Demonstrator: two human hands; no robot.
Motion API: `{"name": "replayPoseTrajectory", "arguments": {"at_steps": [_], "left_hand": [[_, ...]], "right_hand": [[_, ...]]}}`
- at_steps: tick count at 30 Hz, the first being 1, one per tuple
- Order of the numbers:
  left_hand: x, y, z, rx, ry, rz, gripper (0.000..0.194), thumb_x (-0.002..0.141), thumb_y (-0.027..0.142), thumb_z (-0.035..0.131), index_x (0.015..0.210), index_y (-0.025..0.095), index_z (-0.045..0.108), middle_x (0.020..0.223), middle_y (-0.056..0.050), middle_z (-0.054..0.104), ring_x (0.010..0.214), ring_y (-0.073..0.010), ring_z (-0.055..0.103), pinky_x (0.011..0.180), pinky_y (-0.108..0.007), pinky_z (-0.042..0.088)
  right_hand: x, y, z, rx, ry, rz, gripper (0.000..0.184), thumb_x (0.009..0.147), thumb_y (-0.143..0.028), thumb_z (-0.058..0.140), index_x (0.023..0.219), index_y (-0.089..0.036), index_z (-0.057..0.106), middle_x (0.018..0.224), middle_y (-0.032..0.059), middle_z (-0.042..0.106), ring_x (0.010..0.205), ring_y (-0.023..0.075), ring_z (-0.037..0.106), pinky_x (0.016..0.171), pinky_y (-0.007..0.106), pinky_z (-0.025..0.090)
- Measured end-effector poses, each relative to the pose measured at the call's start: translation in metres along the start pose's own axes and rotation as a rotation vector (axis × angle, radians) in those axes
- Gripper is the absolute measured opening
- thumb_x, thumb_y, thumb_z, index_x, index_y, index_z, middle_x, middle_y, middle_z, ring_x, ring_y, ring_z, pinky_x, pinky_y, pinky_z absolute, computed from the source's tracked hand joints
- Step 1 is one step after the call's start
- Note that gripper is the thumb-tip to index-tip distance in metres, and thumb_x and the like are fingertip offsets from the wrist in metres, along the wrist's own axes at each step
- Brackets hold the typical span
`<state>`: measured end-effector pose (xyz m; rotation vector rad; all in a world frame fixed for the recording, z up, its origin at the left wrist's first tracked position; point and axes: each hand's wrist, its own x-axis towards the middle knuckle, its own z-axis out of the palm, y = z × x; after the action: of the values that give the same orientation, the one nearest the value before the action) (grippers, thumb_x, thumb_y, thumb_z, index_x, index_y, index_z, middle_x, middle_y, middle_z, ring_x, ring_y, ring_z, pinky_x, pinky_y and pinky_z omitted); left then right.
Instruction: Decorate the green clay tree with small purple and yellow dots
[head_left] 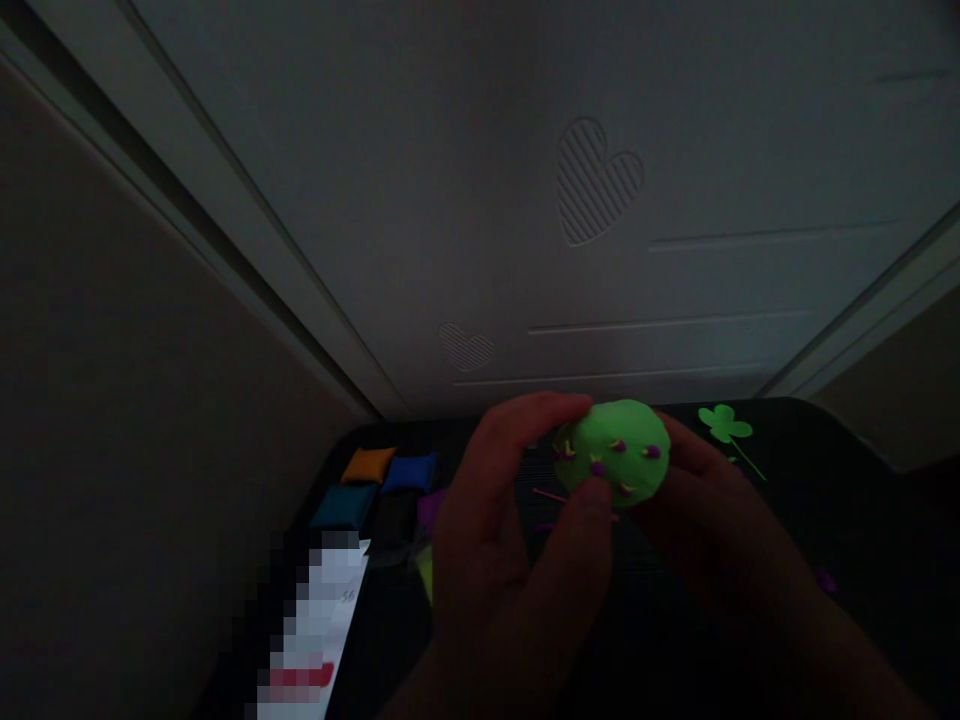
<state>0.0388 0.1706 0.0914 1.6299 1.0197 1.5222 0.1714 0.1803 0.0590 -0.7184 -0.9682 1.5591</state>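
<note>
A rounded light-green clay shape (628,436) is held up over the dark table. Small purple pieces with thin yellowish tips dot its surface. My left hand (517,540) curls around its left side, the index finger on top and the thumb pressed at the lower edge by a purple piece. Behind its right side, my right hand (712,520) holds it too; most of those fingertips are hidden. Below the clay, partly covered by my left hand, a thin pink stick (551,495) lies on the table.
Orange (369,464), blue (409,473) and teal clay packs (343,506) lie at the table's back left, near a white paper (346,610). A green four-petalled piece on a stem (724,423) rests at the back right. The heart-patterned white panel (480,250) stands behind the table (675,640).
</note>
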Motion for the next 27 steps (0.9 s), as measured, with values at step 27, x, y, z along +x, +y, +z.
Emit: {"name": "replayPoseTrajectory", "arguments": {"at_steps": [27], "left_hand": [[0.0029,0.0009,-0.0021,0.110,-0.012,0.045,0.028,0.074,0.013,0.055,0.099,0.023,0.055,0.097,-0.001,0.058,0.086,-0.0138,0.057,0.076,-0.027,0.048]], "right_hand": [[-0.0014,-0.0024,0.0006,-0.027,-0.020,-0.015,0.012,0.077,-0.019,0.055,0.086,-0.026,0.058,0.085,-0.0027,0.063,0.073,0.0088,0.059,0.067,0.019,0.048]]}}
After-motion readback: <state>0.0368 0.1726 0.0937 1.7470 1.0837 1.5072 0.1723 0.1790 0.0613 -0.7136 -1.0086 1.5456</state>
